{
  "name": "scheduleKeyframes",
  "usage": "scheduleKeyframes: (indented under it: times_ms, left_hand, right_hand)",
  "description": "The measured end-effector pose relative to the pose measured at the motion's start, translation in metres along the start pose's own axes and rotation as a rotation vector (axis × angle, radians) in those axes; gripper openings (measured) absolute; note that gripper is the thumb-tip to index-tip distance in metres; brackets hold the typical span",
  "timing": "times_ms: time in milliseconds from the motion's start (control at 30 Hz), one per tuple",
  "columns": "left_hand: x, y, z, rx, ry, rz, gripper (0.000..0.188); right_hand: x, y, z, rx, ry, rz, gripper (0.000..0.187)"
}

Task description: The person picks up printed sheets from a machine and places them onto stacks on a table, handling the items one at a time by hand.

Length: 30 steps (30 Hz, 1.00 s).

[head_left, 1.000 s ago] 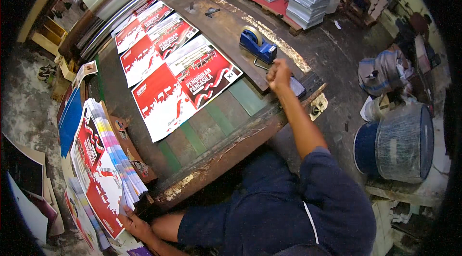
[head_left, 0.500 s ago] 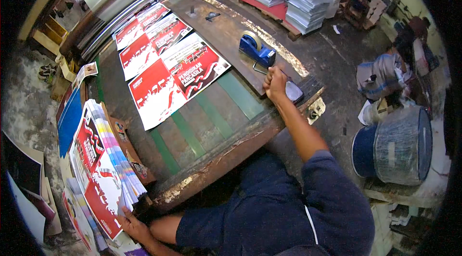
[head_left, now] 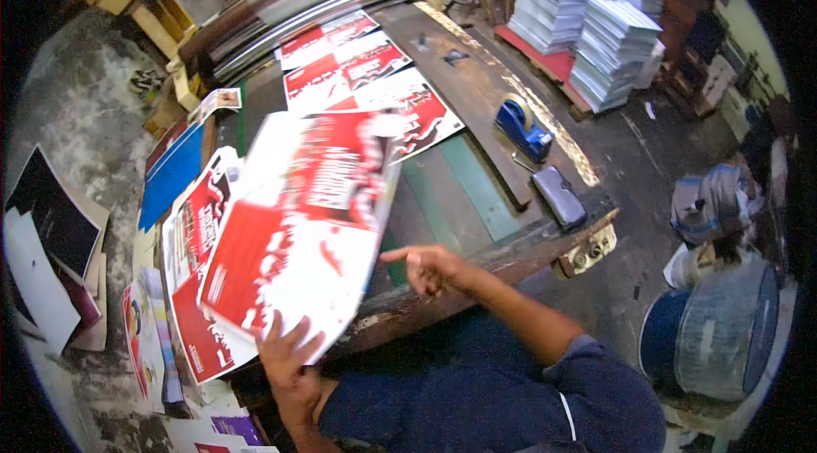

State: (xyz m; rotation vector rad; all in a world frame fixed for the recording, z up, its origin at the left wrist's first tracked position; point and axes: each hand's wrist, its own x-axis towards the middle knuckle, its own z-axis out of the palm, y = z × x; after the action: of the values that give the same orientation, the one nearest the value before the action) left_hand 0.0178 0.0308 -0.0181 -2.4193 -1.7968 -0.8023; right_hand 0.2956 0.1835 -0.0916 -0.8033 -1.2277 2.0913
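Observation:
A red and white printed sheet (head_left: 298, 206) is raised over the near left part of the machine bed, blurred by motion. My left hand (head_left: 289, 359) grips its lower edge, fingers spread on the printed face and the thumb hidden. Close to the sheet's right edge is my right hand (head_left: 434, 270), index finger stretched out and the others partly curled, holding nothing; contact with the edge is unclear. Under the raised sheet, at the left, lies a stack of similar prints (head_left: 200, 308). Farther off, overlapping printed sheets (head_left: 315, 87) lie in a row leading to the rollers.
A metal roller (head_left: 315, 23) spans the far end of the bed. On the bed's right side are a blue tape dispenser (head_left: 532, 140) and a dark pouch (head_left: 557, 196). Tall paper stacks (head_left: 608, 53) stand beyond, a wrapped drum (head_left: 723, 325) at the right.
My left hand has lifted a printed sheet off the left stack and brought it rightward over the bed. My right hand has left the pouch, uncurled its index finger and moved toward the sheet.

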Motion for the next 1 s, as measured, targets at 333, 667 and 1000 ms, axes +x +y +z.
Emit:
scheduleKeyframes:
  times_ms: [333, 667, 1000]
  left_hand:
    - [0.010, -0.026, -0.006, 0.205, -0.071, -0.422, 0.083]
    - [-0.025, -0.016, 0.004, -0.350, 0.365, -0.718, 0.040]
    - [-0.041, -0.001, 0.004, -0.562, 0.719, -0.752, 0.027]
  right_hand:
    - [0.028, 0.083, -0.001, 0.380, 0.239, 0.334, 0.028]
    - [0.059, 0.096, -0.029, 0.572, 0.318, 0.334, 0.032]
    - [0.087, 0.110, -0.044, 0.612, 0.421, 0.114, 0.036]
